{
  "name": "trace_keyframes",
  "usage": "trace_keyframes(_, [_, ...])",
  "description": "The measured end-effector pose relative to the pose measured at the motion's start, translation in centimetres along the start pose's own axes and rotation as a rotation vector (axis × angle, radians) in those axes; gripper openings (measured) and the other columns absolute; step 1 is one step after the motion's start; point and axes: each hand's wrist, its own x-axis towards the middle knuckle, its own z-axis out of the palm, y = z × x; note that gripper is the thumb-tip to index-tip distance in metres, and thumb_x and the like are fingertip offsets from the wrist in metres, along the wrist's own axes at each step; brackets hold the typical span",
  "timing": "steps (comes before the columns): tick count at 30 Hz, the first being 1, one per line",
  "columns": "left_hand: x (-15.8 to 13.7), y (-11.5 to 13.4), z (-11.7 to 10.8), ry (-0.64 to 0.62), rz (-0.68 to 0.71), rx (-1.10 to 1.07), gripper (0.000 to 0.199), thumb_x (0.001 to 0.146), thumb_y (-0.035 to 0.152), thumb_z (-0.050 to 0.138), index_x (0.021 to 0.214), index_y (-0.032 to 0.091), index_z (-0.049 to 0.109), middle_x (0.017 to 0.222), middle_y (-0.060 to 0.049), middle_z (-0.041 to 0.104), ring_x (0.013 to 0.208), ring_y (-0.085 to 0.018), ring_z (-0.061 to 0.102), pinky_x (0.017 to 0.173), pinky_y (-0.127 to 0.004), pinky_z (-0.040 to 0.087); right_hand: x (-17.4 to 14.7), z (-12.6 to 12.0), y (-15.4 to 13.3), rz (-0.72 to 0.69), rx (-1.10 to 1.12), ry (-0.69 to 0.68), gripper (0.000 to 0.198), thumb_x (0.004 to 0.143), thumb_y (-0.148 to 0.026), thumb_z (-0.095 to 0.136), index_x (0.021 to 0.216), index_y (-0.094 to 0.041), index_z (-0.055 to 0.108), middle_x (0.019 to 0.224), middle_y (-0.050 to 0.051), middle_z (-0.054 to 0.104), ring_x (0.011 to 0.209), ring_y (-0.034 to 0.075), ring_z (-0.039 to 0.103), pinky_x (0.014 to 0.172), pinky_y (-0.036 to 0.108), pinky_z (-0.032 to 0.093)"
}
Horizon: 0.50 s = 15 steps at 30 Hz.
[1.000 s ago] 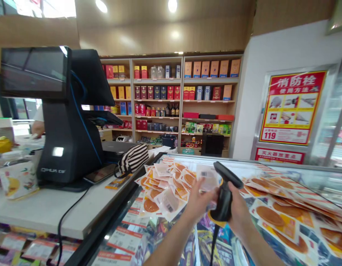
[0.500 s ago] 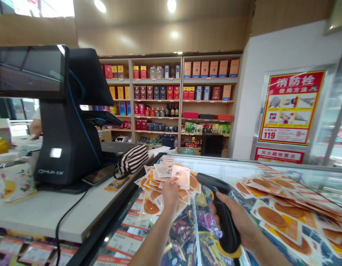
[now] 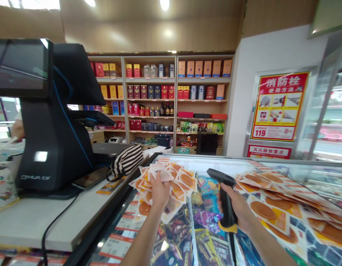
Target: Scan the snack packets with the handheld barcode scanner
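My right hand [image 3: 235,205] is wrapped around the handle of a black and yellow handheld barcode scanner [image 3: 227,203], its head tipped toward the left. My left hand [image 3: 160,190] lies over a loose pile of flat packets [image 3: 186,179] with round brown pieces showing through. Its fingers are closed at the edge of one packet turned pale side up [image 3: 165,174]; the fingertips are partly hidden. The pile rests on the glass top of a freezer, and colourful wrapped goods [image 3: 206,220] show through the glass below.
A second heap of similar packets [image 3: 273,210] spreads over the right side. On the left counter [image 3: 60,218] stand a black cash register terminal [image 3: 57,147], a striped pouch [image 3: 128,159] and a phone [image 3: 90,178]. Shelves of boxes [image 3: 151,92] line the back wall.
My left hand has lowered the pale packet from the scanner's front to the pile, moving slightly left. The scanner has turned more upright and shifted away from it. The view has swung slightly right.
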Motion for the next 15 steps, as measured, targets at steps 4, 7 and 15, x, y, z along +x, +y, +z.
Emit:
trace_keyframes(4, [-1.1,0.7,0.0,-0.006,0.129,0.132,0.048,0.069,0.021,0.045,0.116,0.015,0.038,0.134,-0.012,0.014,0.122,-0.027,0.01,0.097,-0.041,0.014,0.3,-0.3,-0.4,-0.016,0.024,0.022,0.03,0.061,-0.045,0.055,0.06,-0.015,0.05,0.045,-0.002,0.051,0.037,0.009,0.047,0.035,0.021,0.039])
trace_keyframes(7, [-2.5,1.5,1.5,-0.223,0.485,0.343,0.049,0.069,0.027,0.047,0.117,0.022,0.038,0.135,-0.009,0.018,0.123,-0.026,0.009,0.096,-0.044,0.012,0.0,-0.2,-0.8,-0.006,0.008,0.025,0.03,0.062,-0.045,0.054,0.057,-0.015,0.049,0.041,-0.002,0.049,0.035,0.008,0.045,0.035,0.021,0.038])
trace_keyframes(15, [-2.2,1.5,5.4,-0.503,0.72,0.54,0.038,0.072,0.041,0.042,0.106,0.026,0.051,0.124,-0.006,0.041,0.117,-0.027,0.027,0.093,-0.048,0.013,0.1,-0.9,-1.0,-0.026,-0.097,0.108,0.03,0.063,-0.043,0.052,0.053,-0.015,0.047,0.037,-0.003,0.047,0.033,0.008,0.043,0.034,0.02,0.036])
